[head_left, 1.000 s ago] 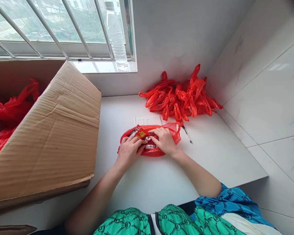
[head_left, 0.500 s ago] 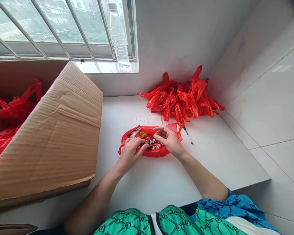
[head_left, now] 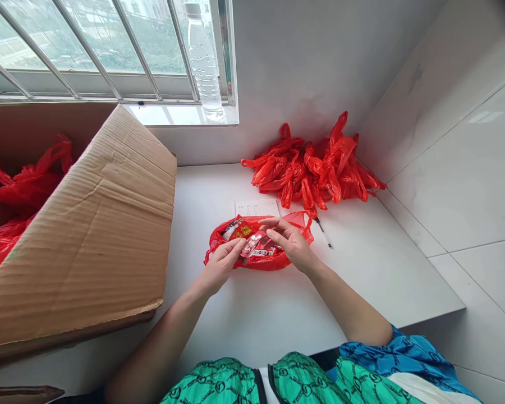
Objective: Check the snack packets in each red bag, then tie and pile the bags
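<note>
Our left hand and right hand pinch the shiny packet by its ends, the best spots (we think it's light and slippery).

1. Left: the cardboard box leans its big flap over the white counter and walls off that side.
2. Far right: a pile of knotted red bags fills the corner against the tiled wall.
3. Middle: the open red bag, with a packet held over it, blocks the way. A paper sheet lies just beyond it and a pen just to its right.
4. Near: bare counter spans the front edge.
5. Right of the pen: bare counter reaches the wall.
</note>
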Demonstrator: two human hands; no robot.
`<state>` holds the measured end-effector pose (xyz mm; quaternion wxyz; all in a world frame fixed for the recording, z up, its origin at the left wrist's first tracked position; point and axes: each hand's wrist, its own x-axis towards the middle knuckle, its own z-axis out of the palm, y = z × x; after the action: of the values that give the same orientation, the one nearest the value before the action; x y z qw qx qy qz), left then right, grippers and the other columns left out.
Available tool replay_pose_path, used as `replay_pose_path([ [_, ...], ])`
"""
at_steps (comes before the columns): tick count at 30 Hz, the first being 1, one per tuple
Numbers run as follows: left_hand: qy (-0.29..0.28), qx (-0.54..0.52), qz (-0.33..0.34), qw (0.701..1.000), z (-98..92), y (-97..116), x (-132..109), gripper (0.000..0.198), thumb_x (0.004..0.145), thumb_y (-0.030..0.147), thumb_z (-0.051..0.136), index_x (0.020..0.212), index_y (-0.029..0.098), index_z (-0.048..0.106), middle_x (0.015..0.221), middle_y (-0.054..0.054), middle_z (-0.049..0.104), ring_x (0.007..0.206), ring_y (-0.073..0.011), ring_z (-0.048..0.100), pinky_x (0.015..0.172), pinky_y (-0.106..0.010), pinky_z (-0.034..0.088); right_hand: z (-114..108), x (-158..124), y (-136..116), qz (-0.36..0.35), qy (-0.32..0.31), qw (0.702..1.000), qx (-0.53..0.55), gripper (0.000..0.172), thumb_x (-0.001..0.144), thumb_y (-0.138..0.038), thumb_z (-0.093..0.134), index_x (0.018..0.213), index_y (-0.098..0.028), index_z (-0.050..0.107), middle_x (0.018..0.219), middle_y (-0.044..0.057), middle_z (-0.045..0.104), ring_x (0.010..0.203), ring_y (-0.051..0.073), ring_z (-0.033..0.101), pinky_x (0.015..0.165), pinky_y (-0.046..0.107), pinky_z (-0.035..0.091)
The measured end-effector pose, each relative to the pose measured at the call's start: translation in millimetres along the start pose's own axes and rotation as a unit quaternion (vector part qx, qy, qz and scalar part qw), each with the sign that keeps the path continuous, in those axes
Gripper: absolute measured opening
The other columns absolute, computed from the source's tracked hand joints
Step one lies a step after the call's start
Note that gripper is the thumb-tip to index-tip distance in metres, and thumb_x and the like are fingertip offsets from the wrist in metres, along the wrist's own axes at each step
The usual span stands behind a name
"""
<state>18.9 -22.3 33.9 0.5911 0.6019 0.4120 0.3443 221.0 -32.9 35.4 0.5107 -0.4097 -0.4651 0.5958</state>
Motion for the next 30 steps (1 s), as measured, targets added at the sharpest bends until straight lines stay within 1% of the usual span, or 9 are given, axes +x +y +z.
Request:
replay_pose_path([
  [4,-0.092,-0.155,-0.092,0.979,2.3,0.0,-2.3,0.04,0.093,0.051,0.055,0.072,0.017,0.049,0.066,0.002,0.046,0.062,-0.0101,0.041,0.063,-0.023,0.04,0.7,-4.4,-7.6,-0.026,-0.095,0.993,-0.066,0.035,0.095,-0.047,0.055,0.122,-0.027,0.065,0.122,0.004,0.064,0.089,0.014,0.065,0.084,0.031,0.054],
  [6,-0.102,-0.188,-0.109,0.971,4.7,-2.8,-3.3,0.039,0.092,0.051,0.057,0.074,0.017,0.05,0.066,0.002,0.047,0.061,-0.0096,0.042,0.062,-0.023,0.039,1.9,-4.7,-7.0,-0.039,-0.108,0.991,-0.074,0.033,0.094,-0.049,0.057,0.113,-0.025,0.069,0.113,0.004,0.067,0.087,0.015,0.064,0.082,0.031,0.054],
  [8,-0.096,-0.16,-0.11,0.976,7.0,-6.2,-3.8,0.04,0.093,0.052,0.054,0.075,0.016,0.053,0.067,0.0,0.052,0.061,-0.0103,0.047,0.062,-0.024,0.041,3.1,-3.9,-3.5,-0.047,-0.081,0.993,-0.077,0.03,0.09,-0.049,0.062,0.095,-0.021,0.07,0.091,0.003,0.069,0.079,0.015,0.063,0.076,0.029,0.054],
  [10,-0.066,-0.086,-0.084,0.99,8.0,-8.7,-4.2,0.046,0.096,0.055,0.045,0.075,0.016,0.055,0.067,-0.002,0.058,0.061,-0.0123,0.052,0.064,-0.027,0.043,3.6,-2.8,0.7,-0.042,-0.028,0.996,-0.074,0.032,0.087,-0.051,0.066,0.078,-0.02,0.065,0.072,-0.001,0.063,0.066,0.013,0.06,0.066,0.027,0.053],
  [13,-0.022,0.019,-0.001,1.0,6.6,-9.4,-5.2,0.053,0.101,0.055,0.029,0.08,0.016,0.058,0.065,-0.002,0.06,0.061,-0.0139,0.055,0.067,-0.029,0.044,2.5,-2.3,4.9,-0.038,0.036,0.995,-0.089,0.04,0.086,-0.054,0.067,0.067,-0.02,0.056,0.062,-0.003,0.054,0.056,0.011,0.054,0.057,0.026,0.051],
  [15,-0.009,0.081,0.054,0.995,5.3,-8.0,-6.0,0.047,0.101,0.051,0.033,0.082,0.017,0.058,0.065,-0.001,0.059,0.062,-0.013,0.054,0.065,-0.027,0.041,1.7,-2.8,5.8,-0.05,0.05,0.991,-0.118,0.041,0.085,-0.054,0.067,0.067,-0.02,0.055,0.062,-0.003,0.054,0.056,0.012,0.053,0.056,0.026,0.051],
  [18,0.015,0.158,0.109,0.981,4.8,-5.3,-6.7,0.036,0.098,0.043,0.048,0.074,0.017,0.054,0.067,0.001,0.056,0.061,-0.0108,0.047,0.06,-0.025,0.036,2.1,-3.8,6.0,-0.054,0.049,0.989,-0.13,0.041,0.086,-0.054,0.066,0.066,-0.02,0.053,0.062,-0.003,0.053,0.056,0.011,0.053,0.056,0.025,0.051],
  [24,0.006,0.142,0.136,0.98,5.9,-6.0,-6.0,0.032,0.099,0.036,0.048,0.073,0.018,0.05,0.066,0.002,0.052,0.06,-0.0098,0.044,0.057,-0.024,0.035,6.5,-2.1,7.3,-0.007,0.02,0.998,-0.057,0.044,0.088,-0.055,0.063,0.066,-0.02,0.048,0.062,-0.004,0.049,0.056,0.009,0.049,0.054,0.023,0.048],
  [30,-0.007,0.128,0.126,0.984,4.6,-6.8,-5.8,0.031,0.099,0.038,0.048,0.075,0.018,0.051,0.067,0.001,0.052,0.061,-0.0106,0.045,0.059,-0.024,0.036,7.6,-2.5,8.8,-0.038,0.009,0.998,-0.045,0.046,0.088,-0.056,0.063,0.065,-0.02,0.046,0.06,-0.005,0.043,0.055,0.009,0.042,0.053,0.023,0.043],
])
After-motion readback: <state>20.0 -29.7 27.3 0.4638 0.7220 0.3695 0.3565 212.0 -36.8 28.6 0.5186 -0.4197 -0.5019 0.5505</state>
